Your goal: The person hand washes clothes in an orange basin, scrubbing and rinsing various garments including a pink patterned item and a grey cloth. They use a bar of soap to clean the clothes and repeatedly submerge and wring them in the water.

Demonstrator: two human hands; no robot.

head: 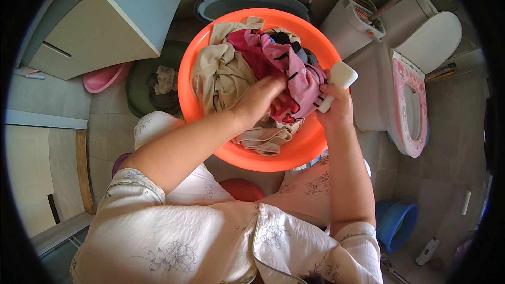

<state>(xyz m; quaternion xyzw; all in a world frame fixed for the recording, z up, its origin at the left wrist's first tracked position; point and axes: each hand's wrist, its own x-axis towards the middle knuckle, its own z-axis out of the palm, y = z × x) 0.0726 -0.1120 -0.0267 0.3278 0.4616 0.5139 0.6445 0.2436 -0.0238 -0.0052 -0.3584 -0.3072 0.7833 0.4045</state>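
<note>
A bright orange plastic basin (252, 163) full of laundry stands before me, between my knees. My left hand (260, 100) reaches into it and grips a pink printed garment (302, 83), its fingertips partly covered by the cloth and slightly blurred. At the basin's right rim, my right hand (337, 106) holds a white rounded block (344, 75), which may be a bar of soap or a brush. The pink cloth's edge touches the fingers of that hand. Beige garments (225, 73) lie to the left, and a folded beige cloth (264, 140) lies at the near side.
A grey tub (252, 0) stands behind the basin. To the right are a white bin-like container (351, 23) and a toilet with a pink seat cover (400, 126). A green basin (136, 96) and a pink basin (104, 79) sit left, by a cabinet (106, 35). Blue basins (408, 225) rest lower right.
</note>
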